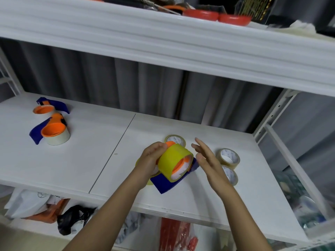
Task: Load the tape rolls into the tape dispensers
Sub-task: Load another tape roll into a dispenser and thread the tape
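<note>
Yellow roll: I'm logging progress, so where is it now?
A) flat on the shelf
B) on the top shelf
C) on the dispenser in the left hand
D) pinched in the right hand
C: the yellow roll sits round the orange hub of the blue dispenser gripped by the left hand; the right hand is open beside it.

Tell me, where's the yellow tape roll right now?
In the head view, the yellow tape roll sits on the blue-and-orange dispenser held by the left hand, right of the shelf's middle, beside the open right hand.
</note>
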`<action>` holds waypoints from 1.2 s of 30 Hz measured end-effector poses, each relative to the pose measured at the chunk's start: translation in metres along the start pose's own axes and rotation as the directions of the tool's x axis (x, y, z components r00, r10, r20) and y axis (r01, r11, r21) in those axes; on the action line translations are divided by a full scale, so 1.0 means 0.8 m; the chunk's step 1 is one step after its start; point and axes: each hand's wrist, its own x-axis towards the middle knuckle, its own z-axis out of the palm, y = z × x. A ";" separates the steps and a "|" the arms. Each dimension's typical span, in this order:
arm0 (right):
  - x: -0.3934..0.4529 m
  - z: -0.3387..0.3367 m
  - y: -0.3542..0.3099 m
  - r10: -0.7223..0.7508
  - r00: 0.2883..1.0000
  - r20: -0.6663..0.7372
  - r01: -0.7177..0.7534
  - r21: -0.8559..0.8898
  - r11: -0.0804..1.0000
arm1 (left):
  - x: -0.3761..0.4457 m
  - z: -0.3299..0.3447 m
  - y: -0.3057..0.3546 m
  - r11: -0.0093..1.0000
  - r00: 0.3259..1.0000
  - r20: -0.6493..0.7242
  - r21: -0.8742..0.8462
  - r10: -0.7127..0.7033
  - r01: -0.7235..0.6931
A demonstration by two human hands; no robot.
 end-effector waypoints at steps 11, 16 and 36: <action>0.021 0.001 -0.024 0.136 0.966 0.220 -0.109 -0.131 0.985 | 0.017 0.011 0.006 0.957 1.000 -0.012 0.289 0.014 -0.010; 0.016 0.016 -0.010 0.138 0.982 0.127 -0.139 0.000 0.990 | 0.010 0.013 -0.007 0.898 0.991 -0.039 0.428 0.131 -0.102; 0.028 -0.012 0.020 0.190 0.958 0.215 -0.219 0.121 0.968 | 0.040 -0.003 -0.035 0.905 0.985 0.160 0.425 -0.072 -0.003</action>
